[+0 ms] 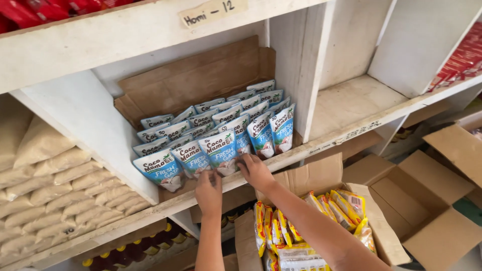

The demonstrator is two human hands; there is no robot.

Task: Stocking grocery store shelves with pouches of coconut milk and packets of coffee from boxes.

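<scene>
— While both hands sit at the shelf's front edge, what step is this?

— Straightening stock, I'd judge. The left hand lies flat, fingers loose, on the front blue-and-white pouch; the right hand presses spread fingertips at the base of the neighbouring pouch. Neither grips anything.

— And the pouches?

— Upright in rows in the middle compartment, cardboard liner behind.

— Next?

— Probably nudging the front row square, gently, so none topples. The open box of yellow packets waits below

Two bare forearms, sleeveless; no rings, watch, gloves.
</scene>
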